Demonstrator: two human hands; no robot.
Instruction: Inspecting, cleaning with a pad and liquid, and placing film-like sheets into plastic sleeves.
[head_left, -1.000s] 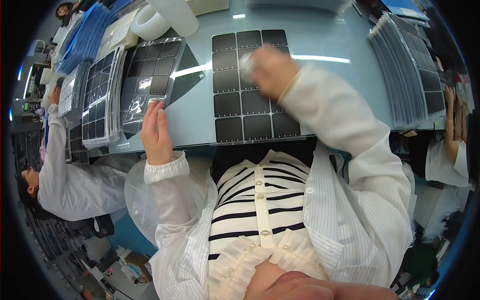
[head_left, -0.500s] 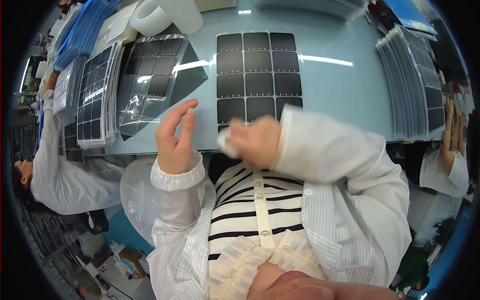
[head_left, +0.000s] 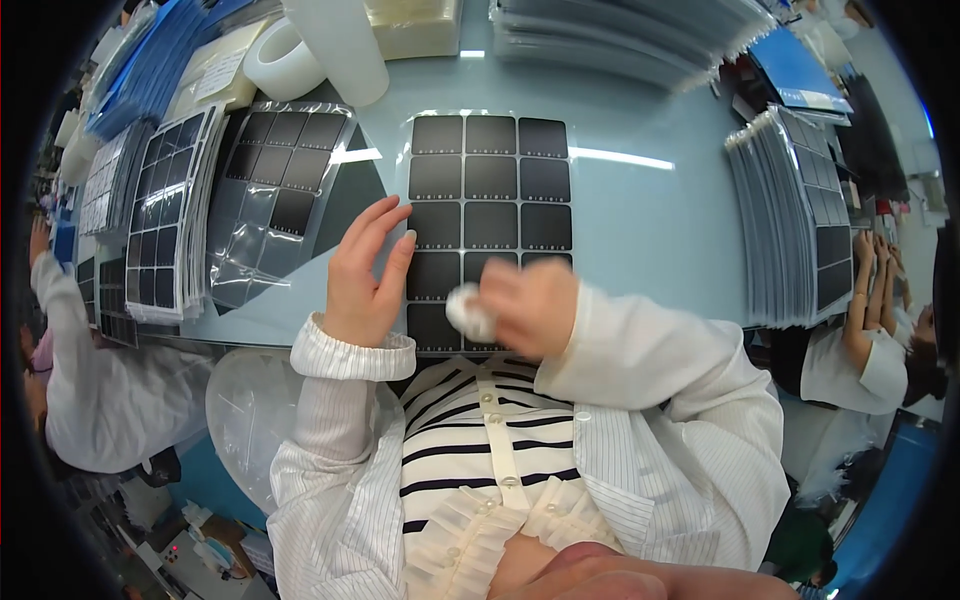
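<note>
A sheet of dark rectangular panels in rows lies in front of me on the pale glass-like table top. My left hand is at the sheet's left edge, fingers and thumb apart, nothing in it. Over the lower rows, my right hand is closed on a white wad, blurred by motion. Whether the wad is cloth or tissue I cannot tell. The right hand hides part of the sheet's lower right panels.
Left of the sheet lie a partly filled clear sheet and a stack of panel sheets. Another stack stands at the right. White rolls and clear-wrapped bundles sit at the back. Other people work at both sides.
The view has shifted. My left hand has come up to the sheet's left edge. My right hand, with the white wad, has moved slightly farther up over the sheet's lower rows.
</note>
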